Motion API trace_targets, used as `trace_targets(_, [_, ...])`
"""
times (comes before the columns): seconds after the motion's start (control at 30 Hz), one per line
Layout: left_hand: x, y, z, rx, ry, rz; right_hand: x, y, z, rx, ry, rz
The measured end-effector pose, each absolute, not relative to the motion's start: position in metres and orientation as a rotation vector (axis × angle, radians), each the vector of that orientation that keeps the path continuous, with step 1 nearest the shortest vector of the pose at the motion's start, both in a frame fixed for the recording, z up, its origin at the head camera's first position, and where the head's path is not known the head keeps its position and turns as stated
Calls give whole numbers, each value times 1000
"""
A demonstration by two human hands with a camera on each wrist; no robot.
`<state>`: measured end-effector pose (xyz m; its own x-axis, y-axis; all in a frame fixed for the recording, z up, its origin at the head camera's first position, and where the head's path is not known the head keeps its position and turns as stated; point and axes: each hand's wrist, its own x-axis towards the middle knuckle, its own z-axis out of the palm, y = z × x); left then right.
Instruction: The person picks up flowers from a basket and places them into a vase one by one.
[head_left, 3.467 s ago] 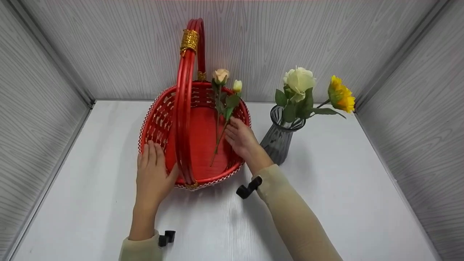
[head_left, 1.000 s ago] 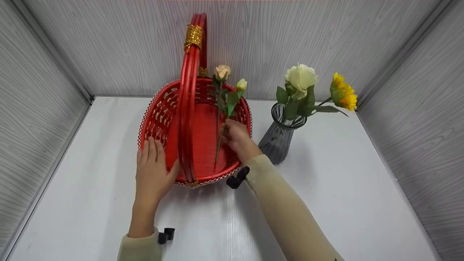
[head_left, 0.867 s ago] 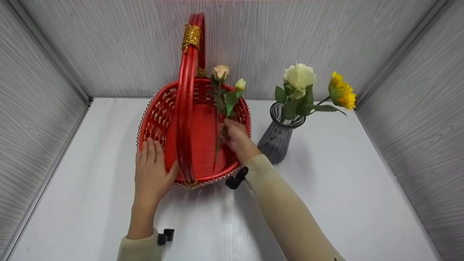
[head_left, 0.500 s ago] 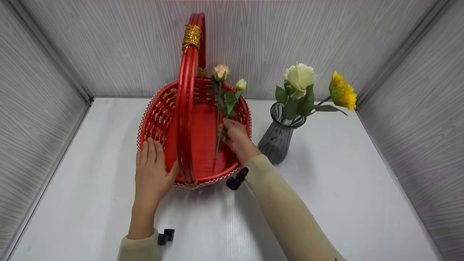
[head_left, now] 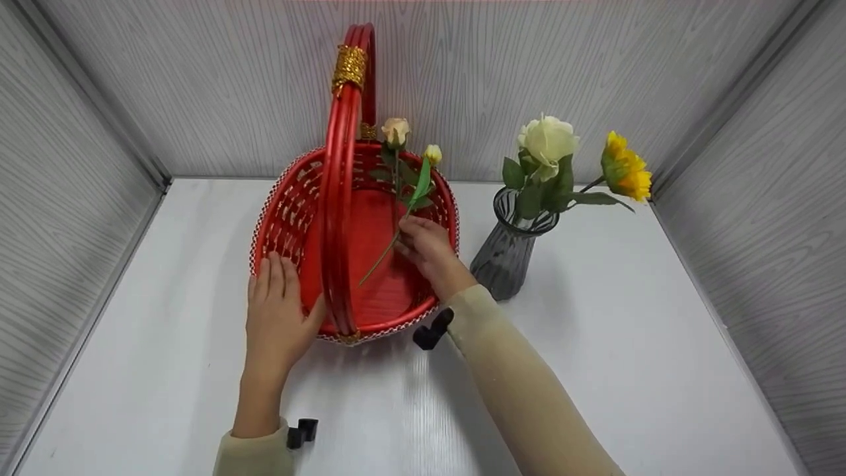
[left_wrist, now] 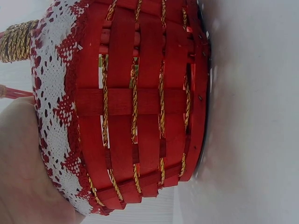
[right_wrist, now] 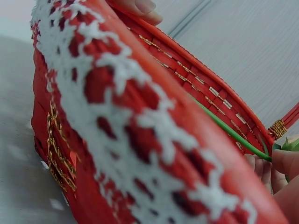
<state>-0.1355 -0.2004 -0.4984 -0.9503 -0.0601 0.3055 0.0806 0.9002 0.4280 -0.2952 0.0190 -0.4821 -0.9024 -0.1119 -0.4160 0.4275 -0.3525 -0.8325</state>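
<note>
My right hand reaches over the right side of a red woven basket and pinches the green stem of a rosebud with a pale yellow head. The lower stem slants down to the left over the basket's red floor. In the right wrist view this stem runs up to the fingertips. Just left of the bud, a peach rose leans against the far rim, its lower stem partly behind my fingers. My left hand rests on the basket's near-left rim, fingers straight inside and thumb spread by the handle.
Right of the basket stands a grey glass vase holding a large cream rose and a yellow flower that leans outward. The tall handle arches over the basket. Grey wood-grain panels enclose the white table.
The right hand, beside the stems at first, has taken hold of the rosebud's stem. The stem's lower end has since swung left, and both flower heads have shifted slightly left. The left hand has stayed put.
</note>
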Motion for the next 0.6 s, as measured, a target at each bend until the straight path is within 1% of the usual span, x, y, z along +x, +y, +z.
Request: trace_targets(0.6, [-137, -200, -502, -3, -2723, -633, -289, 17, -482, 263, 1591, -2377])
